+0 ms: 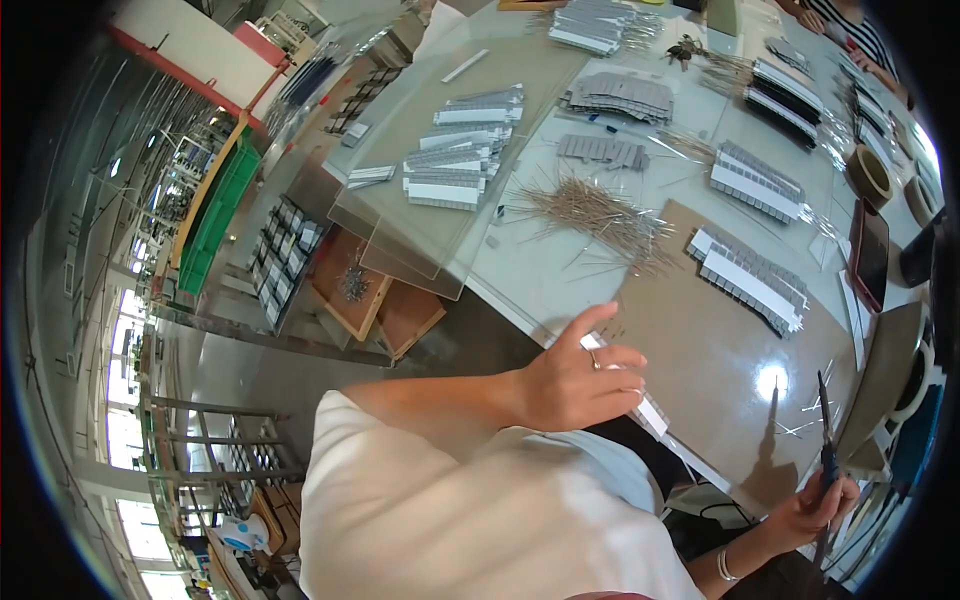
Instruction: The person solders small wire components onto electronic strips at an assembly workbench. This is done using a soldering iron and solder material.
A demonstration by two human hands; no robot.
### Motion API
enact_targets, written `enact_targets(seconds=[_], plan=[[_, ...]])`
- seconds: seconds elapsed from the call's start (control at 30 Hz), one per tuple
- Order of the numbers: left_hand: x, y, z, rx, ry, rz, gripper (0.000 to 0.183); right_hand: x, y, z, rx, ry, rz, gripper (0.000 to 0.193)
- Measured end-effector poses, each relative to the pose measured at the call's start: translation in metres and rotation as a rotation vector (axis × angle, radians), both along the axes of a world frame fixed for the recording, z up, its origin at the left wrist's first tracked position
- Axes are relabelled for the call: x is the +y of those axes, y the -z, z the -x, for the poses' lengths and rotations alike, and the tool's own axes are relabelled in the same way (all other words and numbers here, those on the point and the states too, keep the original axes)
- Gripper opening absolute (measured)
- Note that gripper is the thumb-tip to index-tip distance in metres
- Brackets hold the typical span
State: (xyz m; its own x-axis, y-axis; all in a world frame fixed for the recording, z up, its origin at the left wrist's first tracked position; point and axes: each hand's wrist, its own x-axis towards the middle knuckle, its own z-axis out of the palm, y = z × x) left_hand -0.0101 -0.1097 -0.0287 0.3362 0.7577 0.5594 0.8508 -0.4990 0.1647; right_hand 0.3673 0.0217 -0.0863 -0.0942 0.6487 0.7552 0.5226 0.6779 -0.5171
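Observation:
My right hand, with a bracelet at its wrist, is closed round the dark handle of a soldering iron. The iron's thin tip points up, above the board's right side. My left hand, wearing a ring, is over the near edge of the brown board, thumb and fingers apart. A white strip passes beneath that hand, partly hidden by it; whether the fingers touch it I cannot tell. Farther up on the board lies a row of grey pieces with a white strip. Several thin wires are scattered near the iron.
A pile of thin wire leads lies beyond the board. Stacks of grey-and-white strips sit on a glass sheet at the left. Along the right are a phone and tape rolls. Another person's hand is at the far right.

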Motion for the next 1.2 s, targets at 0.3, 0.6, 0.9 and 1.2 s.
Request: enact_targets(seconds=[0.3,0.6,0.9,1.2], plan=[[0.166,-0.064,0.053,-0.128,-0.163,0.078,0.008,0.012,-0.019,0.073,0.811,0.034,0.325,0.014],[0.318,-0.012,0.047,0.402,0.003,-0.460,0.005,0.001,-0.038,0.075,0.844,-0.010,0.486,0.018],[0.299,0.006,0.049,0.189,-0.067,-0.007,0.055,0.004,-0.035,0.072,0.803,-0.066,0.471,0.018],[0.315,0.005,0.069,0.320,0.054,0.034,0.067,0.005,-0.039,0.076,0.794,-0.053,0.468,0.018]])
